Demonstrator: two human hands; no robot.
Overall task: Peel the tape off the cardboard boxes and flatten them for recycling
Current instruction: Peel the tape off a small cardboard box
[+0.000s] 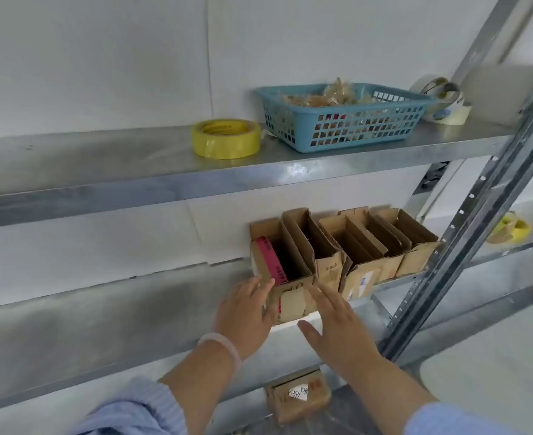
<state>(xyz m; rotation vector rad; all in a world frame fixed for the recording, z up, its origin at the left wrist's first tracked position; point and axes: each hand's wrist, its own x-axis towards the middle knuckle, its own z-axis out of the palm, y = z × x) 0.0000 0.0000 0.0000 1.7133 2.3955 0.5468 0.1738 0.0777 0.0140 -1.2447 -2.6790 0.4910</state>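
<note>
Box (292,302) between fingers (261,291) of left hand (243,318), right hand (340,331).

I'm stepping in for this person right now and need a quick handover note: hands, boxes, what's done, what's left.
Left hand: open, fingers against the left side of the leftmost box.
Right hand: open, fingers straight at that box's front.
Other boxes stand open-topped beside it on the middle shelf; one more box lies below.
Blue basket above holds what looks like crumpled tape.
Done: nothing flattened here.
Left: peel the pink tape, flatten every box.
</note>
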